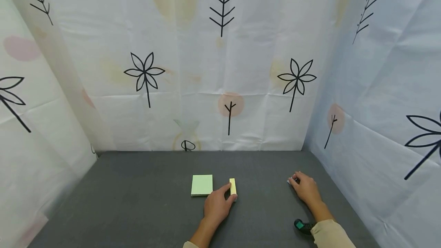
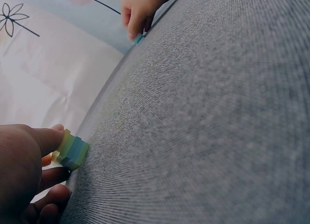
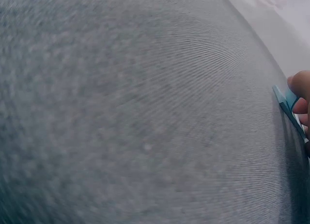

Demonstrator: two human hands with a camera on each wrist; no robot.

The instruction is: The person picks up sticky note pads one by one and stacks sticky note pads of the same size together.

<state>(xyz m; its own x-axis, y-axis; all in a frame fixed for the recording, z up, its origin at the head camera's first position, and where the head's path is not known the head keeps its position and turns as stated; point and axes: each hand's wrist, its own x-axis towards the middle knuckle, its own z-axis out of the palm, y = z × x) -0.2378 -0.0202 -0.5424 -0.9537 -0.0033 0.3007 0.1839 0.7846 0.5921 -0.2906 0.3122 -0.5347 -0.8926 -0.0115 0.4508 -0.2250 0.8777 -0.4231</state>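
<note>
Near the middle of the grey table, my left hand (image 1: 217,203) grips a narrow block of sticky notes (image 1: 232,186) between thumb and index finger. The block looks yellow on top, and the left wrist view shows green and blue layers in it (image 2: 73,150). A square pale green sticky note pad (image 1: 201,185) lies flat just left of that hand. Farther right, my right hand (image 1: 306,188) pinches a light blue paper piece (image 3: 290,99) low at the table; the fingers hide most of it, and part looks bent up.
The dark grey table (image 1: 138,202) meets patterned white fabric (image 1: 193,68) at its back and sides. Below the right wrist, by the beige sleeve (image 1: 330,234), is a small black device (image 1: 304,226) with a teal square.
</note>
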